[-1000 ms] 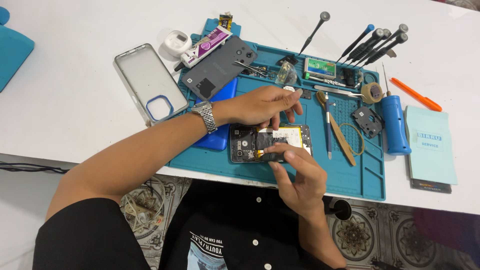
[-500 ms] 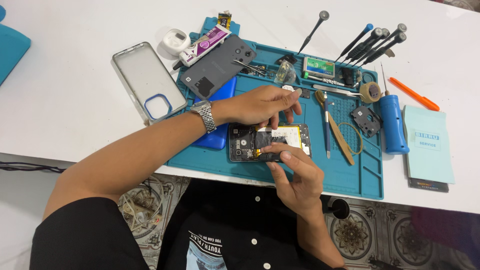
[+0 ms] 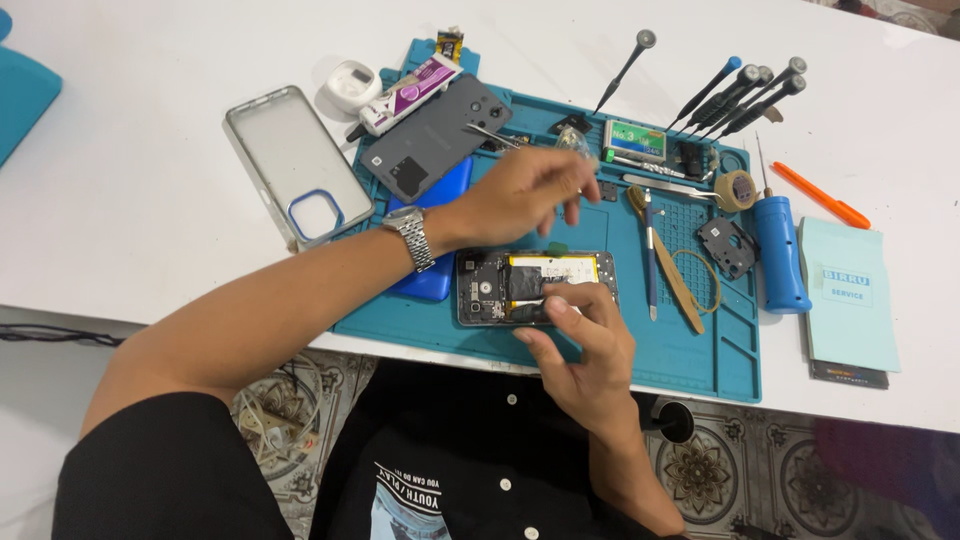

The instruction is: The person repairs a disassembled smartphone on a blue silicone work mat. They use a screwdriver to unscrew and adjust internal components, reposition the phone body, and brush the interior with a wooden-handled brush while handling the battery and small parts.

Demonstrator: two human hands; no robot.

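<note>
Opened phone (image 3: 535, 287): lies flat on the teal work mat (image 3: 620, 345), near its front edge, back cover off, battery and circuit board showing.
Right hand (image 3: 585, 350): fingers curled onto the phone's near edge, thumb and forefinger pressing on it, steadying it.
Left hand (image 3: 525, 190): lifted above the mat just behind the phone, fingers loosely spread and blurred, gripping nothing that I can make out; a metal wristwatch (image 3: 412, 238) on the wrist.
Behind the left hand: a grey back cover (image 3: 435, 150) lying on the mat.
Right of the phone: a blue-handled tool (image 3: 650, 260), a blue cylinder (image 3: 782, 255).
Off the mat, left: a clear phone case (image 3: 295, 165).
</note>
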